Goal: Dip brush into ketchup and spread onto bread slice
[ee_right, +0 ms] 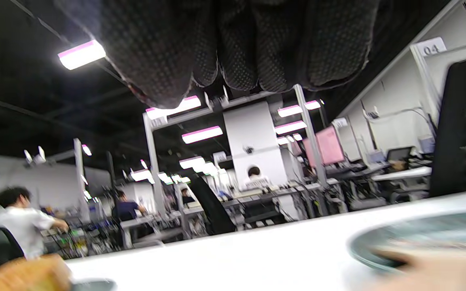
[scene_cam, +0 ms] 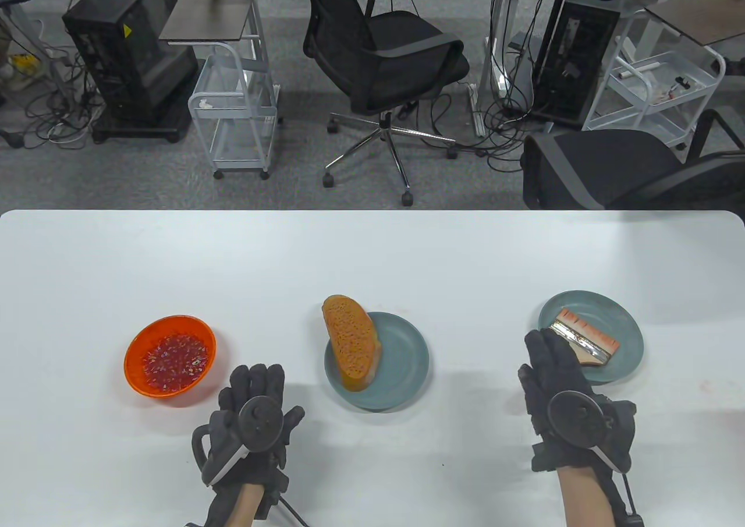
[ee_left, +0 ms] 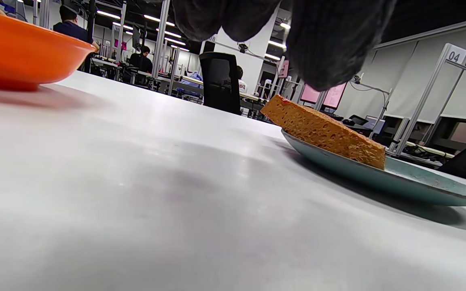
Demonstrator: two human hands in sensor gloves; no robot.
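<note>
An orange bowl [scene_cam: 170,356] of red ketchup stands at the left; its rim shows in the left wrist view [ee_left: 14,52]. A bread slice [scene_cam: 351,342] leans on the left rim of a teal plate [scene_cam: 407,364] in the middle, also seen in the left wrist view [ee_left: 322,131]. A flat brush [scene_cam: 585,338] with orange bristles and a metal band lies on a second teal plate [scene_cam: 625,323] at the right. My left hand [scene_cam: 256,378] lies open and empty on the table between bowl and bread. My right hand [scene_cam: 544,346] is open, fingers stretched over the plate's left rim beside the brush handle [ee_right: 431,270].
The white table's far edge [scene_cam: 372,211] borders office chairs and carts beyond. Bare tabletop lies in front of the dishes and behind them.
</note>
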